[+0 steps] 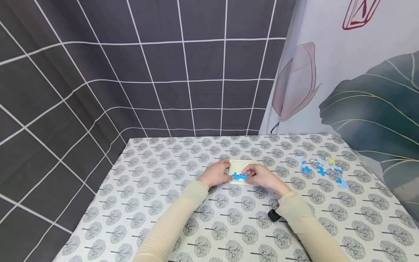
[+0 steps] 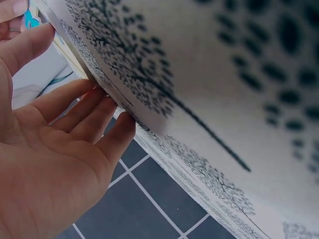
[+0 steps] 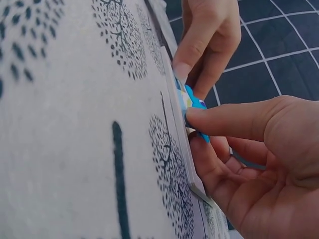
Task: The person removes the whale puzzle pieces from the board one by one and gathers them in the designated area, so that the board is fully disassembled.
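A shallow pale wooden puzzle tray (image 1: 242, 162) lies on the table between both hands. Along its near side are blue jigsaw pieces (image 1: 236, 176), joined or touching in a short row. My right hand (image 1: 260, 175) pinches a blue jigsaw piece (image 3: 195, 98) between thumb and fingers, low over the tray. At the tray's left edge rests my left hand (image 1: 216, 172), its fingers fairly straight and apart. The left thumb (image 2: 30, 45) reaches to the near left corner, close by the pieces. Part of the tray is hidden behind the hands.
Several loose jigsaw pieces (image 1: 321, 170), blue with some yellow, are scattered at the right of the table. A small black object (image 1: 273, 215) sits by the right wrist. Tree-print cloth (image 1: 157, 225) covers the table; a dark grid curtain (image 1: 163, 65) hangs behind it.
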`<state>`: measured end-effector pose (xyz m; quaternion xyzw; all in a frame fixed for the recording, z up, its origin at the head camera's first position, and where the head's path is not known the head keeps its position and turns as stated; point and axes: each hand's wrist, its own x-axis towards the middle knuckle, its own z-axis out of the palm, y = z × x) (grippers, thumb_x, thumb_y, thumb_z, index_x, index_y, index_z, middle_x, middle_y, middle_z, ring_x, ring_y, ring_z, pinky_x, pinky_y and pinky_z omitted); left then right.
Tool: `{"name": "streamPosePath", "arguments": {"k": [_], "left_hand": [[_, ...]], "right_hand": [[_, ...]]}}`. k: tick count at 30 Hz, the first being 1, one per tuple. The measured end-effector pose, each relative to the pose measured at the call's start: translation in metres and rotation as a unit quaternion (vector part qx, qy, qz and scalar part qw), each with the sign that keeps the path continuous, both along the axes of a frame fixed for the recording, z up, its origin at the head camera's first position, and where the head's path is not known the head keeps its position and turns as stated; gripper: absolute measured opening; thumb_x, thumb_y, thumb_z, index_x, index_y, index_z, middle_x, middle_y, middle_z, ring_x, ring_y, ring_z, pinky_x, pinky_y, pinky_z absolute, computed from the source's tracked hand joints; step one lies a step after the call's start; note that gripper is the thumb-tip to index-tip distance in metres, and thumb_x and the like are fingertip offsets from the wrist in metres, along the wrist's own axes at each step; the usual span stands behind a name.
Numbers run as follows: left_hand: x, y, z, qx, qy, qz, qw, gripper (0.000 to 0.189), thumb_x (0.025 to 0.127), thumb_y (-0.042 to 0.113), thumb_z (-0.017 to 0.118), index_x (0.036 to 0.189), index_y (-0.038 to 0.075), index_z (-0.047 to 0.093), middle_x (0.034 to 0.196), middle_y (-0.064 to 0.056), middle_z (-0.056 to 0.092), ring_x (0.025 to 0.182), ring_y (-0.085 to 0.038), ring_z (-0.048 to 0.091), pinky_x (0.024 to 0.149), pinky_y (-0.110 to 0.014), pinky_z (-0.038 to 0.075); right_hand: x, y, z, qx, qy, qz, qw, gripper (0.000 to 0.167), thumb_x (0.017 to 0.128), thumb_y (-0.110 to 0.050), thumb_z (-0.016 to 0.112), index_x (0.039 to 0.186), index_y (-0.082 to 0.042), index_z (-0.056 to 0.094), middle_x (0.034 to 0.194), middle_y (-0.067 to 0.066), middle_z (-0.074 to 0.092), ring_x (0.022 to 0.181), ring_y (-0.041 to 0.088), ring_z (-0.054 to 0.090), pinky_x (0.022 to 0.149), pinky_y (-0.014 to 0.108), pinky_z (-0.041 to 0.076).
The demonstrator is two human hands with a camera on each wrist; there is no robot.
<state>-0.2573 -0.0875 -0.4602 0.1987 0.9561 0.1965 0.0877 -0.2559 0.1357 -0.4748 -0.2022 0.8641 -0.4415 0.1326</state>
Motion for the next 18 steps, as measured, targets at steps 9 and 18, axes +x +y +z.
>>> {"name": "streamPosePath", "arguments": {"k": [9,18], "left_hand": [[-0.0007,-0.0007,-0.0032,-0.003,0.002,0.000,1.0000,0.061,0.093,0.038,0.068,0.142,0.006,0.056,0.153,-0.007,0.047,0.140,-0.026,0.045,0.116,-0.044,0.037],[-0.0011,-0.0002,-0.0040,0.000,0.002,0.001,1.0000,0.061,0.092,0.038,0.069,0.142,0.005,0.057,0.154,-0.007,0.047,0.141,-0.026,0.045,0.116,-0.045,0.038]], "right_hand": [[0.0006,0.0027,0.0015,0.010,0.008,-0.002,0.9999,0.022,0.084,0.000,0.073,0.106,-0.002,0.071,0.096,0.006,0.067,0.089,0.019,0.061,0.085,0.033,0.053],[0.0011,0.0053,0.0016,0.003,0.013,0.004,0.9999,0.022,0.085,0.001,0.071,0.107,-0.003,0.072,0.095,0.005,0.071,0.090,0.020,0.065,0.084,0.037,0.056]]}}
